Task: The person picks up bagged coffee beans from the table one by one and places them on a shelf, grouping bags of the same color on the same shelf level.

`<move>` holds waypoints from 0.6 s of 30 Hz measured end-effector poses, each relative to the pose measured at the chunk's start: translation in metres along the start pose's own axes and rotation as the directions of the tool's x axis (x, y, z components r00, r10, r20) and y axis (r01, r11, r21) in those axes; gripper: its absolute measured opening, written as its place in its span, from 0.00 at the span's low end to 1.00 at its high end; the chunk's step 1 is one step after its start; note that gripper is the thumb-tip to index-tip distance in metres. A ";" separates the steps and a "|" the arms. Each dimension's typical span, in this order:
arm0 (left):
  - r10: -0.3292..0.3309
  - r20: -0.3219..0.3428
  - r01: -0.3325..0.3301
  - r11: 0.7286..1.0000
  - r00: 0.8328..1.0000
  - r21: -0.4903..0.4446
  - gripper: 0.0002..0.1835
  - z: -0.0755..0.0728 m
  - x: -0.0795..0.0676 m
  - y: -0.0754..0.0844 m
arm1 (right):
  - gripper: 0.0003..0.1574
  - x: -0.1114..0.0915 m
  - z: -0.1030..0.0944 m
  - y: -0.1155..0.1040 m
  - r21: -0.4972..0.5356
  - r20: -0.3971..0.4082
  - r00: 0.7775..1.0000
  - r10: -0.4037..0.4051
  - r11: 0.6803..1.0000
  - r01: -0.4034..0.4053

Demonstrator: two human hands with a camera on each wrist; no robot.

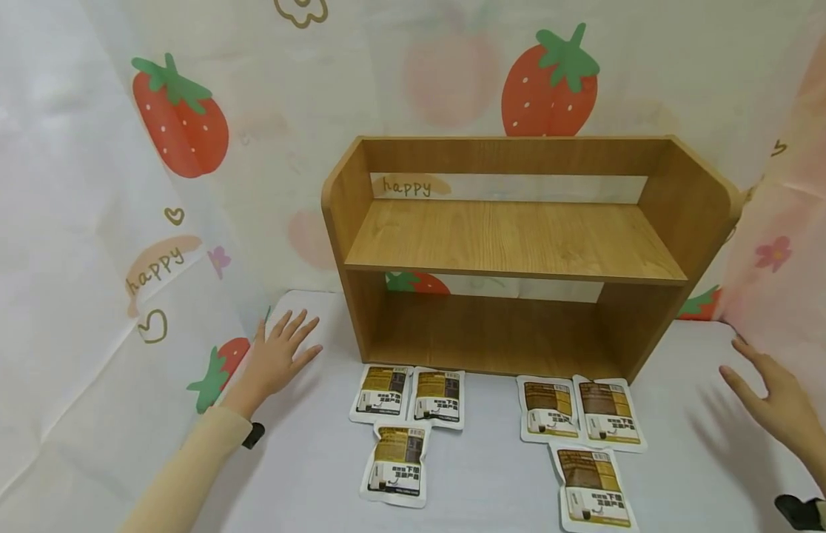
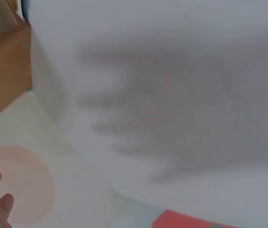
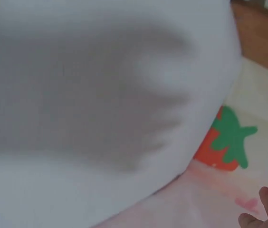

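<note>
My left hand (image 1: 276, 359) hovers over the white table left of the shelf, fingers spread and straight, holding nothing. On the far right my right hand (image 1: 776, 396) is likewise held above the table with its fingers extended. Between the hands lie several flat white packets with brown and yellow labels, in two clusters. The left cluster has a left packet (image 1: 382, 392), a right one (image 1: 438, 397) and a front one (image 1: 396, 465). The right cluster has a left packet (image 1: 549, 409), a right one (image 1: 609, 413) and a front one (image 1: 594, 488). Only fingertips show in each wrist view.
A two-tier wooden shelf (image 1: 513, 237) stands at the back of the table (image 1: 493, 474), just behind the packets. Its two levels hold nothing. A curtain (image 1: 266, 148) printed with strawberries hangs behind and along both sides.
</note>
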State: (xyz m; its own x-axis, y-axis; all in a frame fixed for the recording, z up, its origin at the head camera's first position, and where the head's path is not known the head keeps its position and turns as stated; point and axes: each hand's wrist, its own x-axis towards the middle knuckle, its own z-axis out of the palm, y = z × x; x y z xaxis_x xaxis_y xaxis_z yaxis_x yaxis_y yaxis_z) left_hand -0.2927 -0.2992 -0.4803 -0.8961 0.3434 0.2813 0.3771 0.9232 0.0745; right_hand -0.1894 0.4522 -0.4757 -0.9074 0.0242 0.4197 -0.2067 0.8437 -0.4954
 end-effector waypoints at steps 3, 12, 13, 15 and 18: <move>0.023 -0.019 -0.024 0.997 1.000 -0.078 0.31 0.001 -0.009 0.010 | 0.34 -0.010 0.004 -0.015 0.069 0.024 0.999 0.041 0.997 -0.042; 0.067 -0.030 -0.072 0.973 0.997 -0.219 0.30 0.011 -0.040 0.041 | 0.22 -0.032 0.035 -0.076 0.147 -0.005 0.997 -0.081 0.986 0.081; 0.059 -0.016 -0.061 0.970 0.998 -0.234 0.30 0.012 -0.043 0.046 | 0.22 -0.034 0.039 -0.082 0.147 0.013 0.996 -0.087 0.986 0.084; 0.031 0.025 -0.024 0.964 0.999 -0.264 0.30 0.012 -0.049 0.054 | 0.22 -0.039 0.046 -0.094 0.136 0.050 0.995 -0.088 0.987 0.081; -0.007 0.085 0.034 0.943 0.996 -0.330 0.29 0.011 -0.056 0.065 | 0.24 -0.044 0.058 -0.109 0.132 0.101 0.991 -0.092 0.988 0.078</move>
State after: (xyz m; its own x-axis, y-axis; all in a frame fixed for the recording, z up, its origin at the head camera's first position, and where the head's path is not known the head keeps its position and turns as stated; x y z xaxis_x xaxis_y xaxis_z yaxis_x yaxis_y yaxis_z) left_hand -0.2209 -0.2566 -0.5019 -0.9151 0.3507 0.1990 0.4024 0.8257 0.3953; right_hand -0.1478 0.3281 -0.4841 -0.9168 -0.1074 0.3847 -0.3235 0.7646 -0.5575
